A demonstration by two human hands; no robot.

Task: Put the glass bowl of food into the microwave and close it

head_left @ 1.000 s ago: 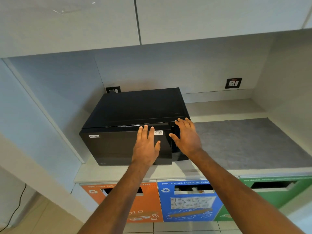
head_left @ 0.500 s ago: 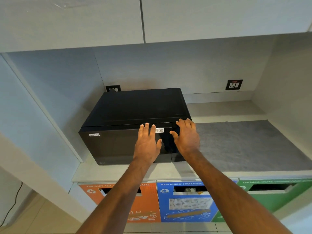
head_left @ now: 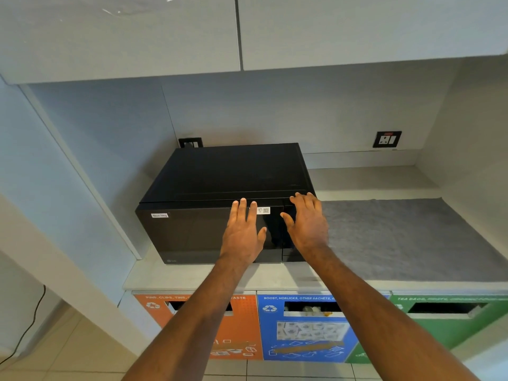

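Note:
A black microwave [head_left: 214, 193] stands on a pale counter [head_left: 277, 276] with its dark door closed flush. My left hand [head_left: 242, 235] lies flat on the right part of the door, fingers spread and pointing up. My right hand [head_left: 308, 224] rests flat on the control panel strip at the microwave's right edge, fingers reaching its top edge. Neither hand holds anything. No glass bowl shows anywhere; the dark door hides the inside.
A grey mat [head_left: 406, 237] covers the counter right of the microwave. White cupboards [head_left: 247, 31] hang overhead. A wall socket [head_left: 387, 139] sits at the back right. Orange [head_left: 239, 328], blue [head_left: 305, 328] and green [head_left: 450, 320] recycling bin fronts lie below the counter.
Both hands stay flat on the microwave front. The door's right edge, slightly out a second ago, now sits flush. The view has shifted slightly.

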